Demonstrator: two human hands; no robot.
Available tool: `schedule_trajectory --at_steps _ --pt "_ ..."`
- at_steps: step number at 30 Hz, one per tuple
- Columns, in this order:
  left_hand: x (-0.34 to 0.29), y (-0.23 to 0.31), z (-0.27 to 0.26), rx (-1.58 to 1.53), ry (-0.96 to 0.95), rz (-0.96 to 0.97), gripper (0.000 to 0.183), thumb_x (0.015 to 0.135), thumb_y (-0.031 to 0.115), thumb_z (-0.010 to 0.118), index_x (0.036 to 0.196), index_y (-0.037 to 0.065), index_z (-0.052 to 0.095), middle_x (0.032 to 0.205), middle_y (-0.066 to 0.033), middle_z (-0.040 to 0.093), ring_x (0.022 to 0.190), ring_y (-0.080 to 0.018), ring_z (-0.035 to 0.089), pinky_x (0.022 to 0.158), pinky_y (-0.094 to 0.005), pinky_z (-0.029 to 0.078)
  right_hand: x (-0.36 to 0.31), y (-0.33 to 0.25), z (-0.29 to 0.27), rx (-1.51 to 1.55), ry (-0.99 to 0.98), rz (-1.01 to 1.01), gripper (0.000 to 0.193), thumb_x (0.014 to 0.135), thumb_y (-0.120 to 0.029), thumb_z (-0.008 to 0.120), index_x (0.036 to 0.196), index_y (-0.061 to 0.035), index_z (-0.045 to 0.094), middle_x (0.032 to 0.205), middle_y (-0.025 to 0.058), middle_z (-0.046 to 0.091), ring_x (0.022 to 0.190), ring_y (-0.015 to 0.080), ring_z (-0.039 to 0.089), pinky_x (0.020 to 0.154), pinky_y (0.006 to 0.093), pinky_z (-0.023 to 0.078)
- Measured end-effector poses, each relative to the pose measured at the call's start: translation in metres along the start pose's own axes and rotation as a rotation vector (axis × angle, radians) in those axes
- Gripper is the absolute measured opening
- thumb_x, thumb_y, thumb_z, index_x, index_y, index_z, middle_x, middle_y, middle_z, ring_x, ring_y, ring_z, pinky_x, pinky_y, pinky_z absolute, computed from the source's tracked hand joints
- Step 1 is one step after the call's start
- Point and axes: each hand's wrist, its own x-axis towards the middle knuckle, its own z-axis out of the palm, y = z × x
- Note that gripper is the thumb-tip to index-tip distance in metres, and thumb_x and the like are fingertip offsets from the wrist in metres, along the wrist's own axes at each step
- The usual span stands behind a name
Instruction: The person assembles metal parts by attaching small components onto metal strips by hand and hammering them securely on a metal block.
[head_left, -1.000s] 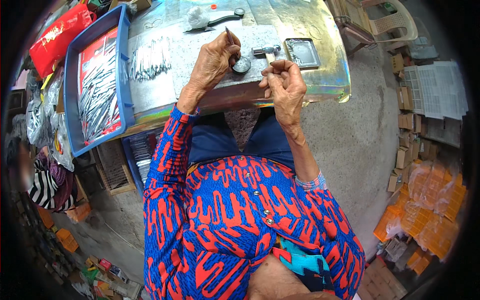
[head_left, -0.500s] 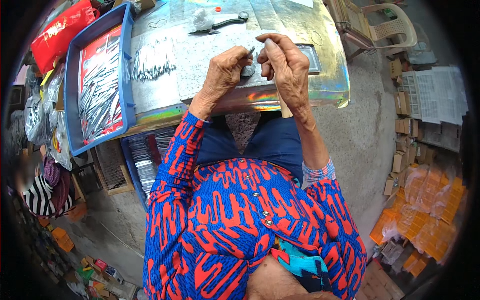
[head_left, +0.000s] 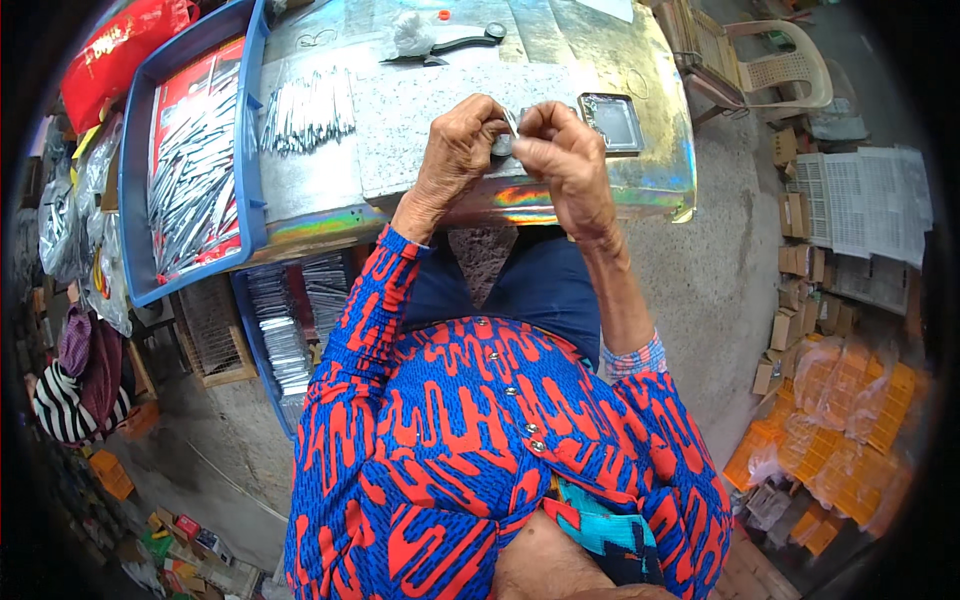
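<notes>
My left hand (head_left: 462, 143) is raised over the near edge of the work table, its thumb and fingers pinching a slim, shiny metal piece (head_left: 511, 122). Close against that piece, the thumb and fingers of my right hand (head_left: 572, 160) are closed together; what they hold, if anything, is hidden. Below the fingertips sits a small round dark metal thing (head_left: 501, 146), partly covered by the hands. A pale speckled slab (head_left: 395, 125) lies under both hands. Left of it, a bunch of slim metal pieces (head_left: 310, 108) is laid out side by side.
A blue tray (head_left: 255, 165) of similar metal pieces stands at the left. Black-handled pliers (head_left: 465, 44) and a clear plastic bag (head_left: 412, 36) lie at the back. A dark rectangular tray (head_left: 612, 125) sits right of my hands. Orange crates (head_left: 850, 430) are on the floor at right.
My right hand has come down and left to meet the left hand, its spread fingers now pinched. A wooden handle seen below it earlier no longer shows.
</notes>
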Motion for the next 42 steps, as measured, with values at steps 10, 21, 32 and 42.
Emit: schedule_trajectory --at_steps 10,21,32,42 --pt "-0.002 -0.008 -0.001 -0.015 -0.066 -0.048 0.002 0.080 0.000 0.054 0.080 0.000 0.057 0.075 -0.0068 0.062 0.068 -0.0130 0.059 0.058 -0.0245 0.046 -0.031 0.020 -0.023 -0.655 0.231 -0.214 0.027 0.081 -0.019 0.061 0.095 0.0019 0.049 0.084 0.0135 0.055 0.075 0.0205 0.057 0.063 0.0317 0.047" --pt "-0.004 -0.009 -0.001 -0.058 -0.082 -0.059 0.005 0.082 0.000 0.054 0.082 0.000 0.058 0.077 -0.0057 0.062 0.073 -0.0122 0.060 0.063 -0.0233 0.047 -0.058 0.028 -0.050 0.017 0.189 0.348 0.026 0.088 -0.023 0.053 0.088 0.0037 0.054 0.067 0.0040 0.053 0.053 0.0086 0.047 0.044 0.0221 0.038" --pt "-0.001 -0.010 0.000 -0.080 -0.068 -0.032 0.004 0.081 0.000 0.055 0.082 0.000 0.059 0.075 -0.0047 0.060 0.071 -0.0106 0.058 0.062 -0.0228 0.045 -0.053 -0.023 -0.031 -1.110 0.148 -0.679 0.015 0.082 -0.010 0.058 0.093 -0.0005 0.054 0.064 0.0111 0.056 0.045 0.0171 0.053 0.039 0.0322 0.039" --pt "-0.003 -0.010 0.000 -0.067 -0.081 -0.026 0.005 0.082 0.003 0.056 0.085 0.001 0.060 0.075 -0.0039 0.059 0.070 -0.0088 0.058 0.060 -0.0205 0.045 -0.048 0.011 -0.040 -0.666 0.299 -0.242 0.022 0.089 -0.019 0.051 0.078 0.0010 0.051 0.054 0.0020 0.044 0.044 0.0080 0.041 0.036 0.0260 0.032"
